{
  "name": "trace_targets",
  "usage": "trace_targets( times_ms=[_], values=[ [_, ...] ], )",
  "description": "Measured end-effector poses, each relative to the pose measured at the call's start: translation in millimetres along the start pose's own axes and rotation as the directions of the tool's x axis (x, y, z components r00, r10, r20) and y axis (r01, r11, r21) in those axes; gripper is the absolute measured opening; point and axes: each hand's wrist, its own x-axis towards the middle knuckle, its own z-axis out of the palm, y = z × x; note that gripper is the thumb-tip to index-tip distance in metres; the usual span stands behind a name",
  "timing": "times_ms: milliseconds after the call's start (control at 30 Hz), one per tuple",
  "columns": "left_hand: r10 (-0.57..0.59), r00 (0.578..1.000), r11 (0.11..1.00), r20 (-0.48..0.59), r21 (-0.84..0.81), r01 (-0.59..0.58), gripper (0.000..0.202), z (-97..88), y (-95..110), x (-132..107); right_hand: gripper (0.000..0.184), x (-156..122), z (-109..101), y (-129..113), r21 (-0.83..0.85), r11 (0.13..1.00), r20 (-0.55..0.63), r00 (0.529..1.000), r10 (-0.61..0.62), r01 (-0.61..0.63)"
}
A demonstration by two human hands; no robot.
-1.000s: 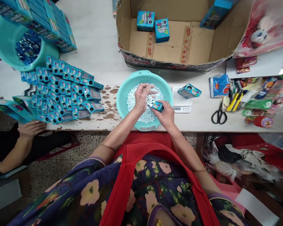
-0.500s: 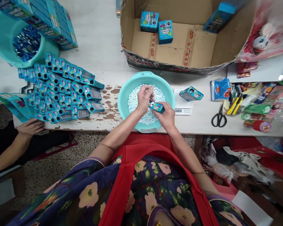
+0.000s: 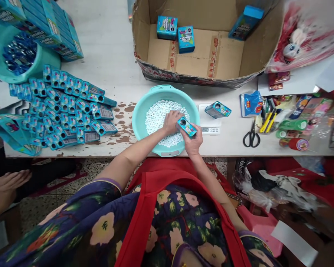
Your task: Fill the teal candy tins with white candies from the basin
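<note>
A teal basin [image 3: 140,107] full of small white candies [image 3: 158,113] sits at the table's front edge. My left hand [image 3: 171,121] is down in the candies with its fingers curled; what they hold is hidden. My right hand [image 3: 193,139] grips a small teal candy tin [image 3: 186,127] over the basin's right side, hole side up. Another such tin [image 3: 217,109] rests on a small white scale [image 3: 210,124] just right of the basin.
A heap of several teal tins [image 3: 69,107] lies at the left, behind it a teal bucket [image 3: 19,55] of blue caps and stacked cartons. An open cardboard box [image 3: 200,44] stands behind the basin. Scissors [image 3: 250,135] and clutter lie at the right. Another person's hand [image 3: 8,181] is at the far left.
My left hand has dropped from above the tin into the candies. My right hand has turned the tin more upright. The other person's hand has moved down, off the table edge.
</note>
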Motion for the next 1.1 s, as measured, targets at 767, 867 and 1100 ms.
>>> trace_targets(
  times_ms=[767, 867, 1100],
  values=[
    [-0.348, 0.937, 0.118, 0.006, -0.992, 0.050, 0.024, -84.4, 30, -50, 0.032, 3, 3, -23, -0.027, 0.999, 0.256, 0.966, 0.023, -0.016],
    [-0.419, 0.905, 0.042, -0.070, -0.997, -0.057, 0.027, -88.2, 47, -45, 0.032, 3, 4, -30, -0.062, 0.998, 0.284, 0.959, 0.023, -0.006],
    [-0.577, 0.807, 0.039, -0.126, -0.991, -0.126, 0.029, -84.6, 56, -35, 0.034, 12, -3, -41, -0.089, 0.996, 0.345, 0.938, 0.025, 0.006]
  ],
)
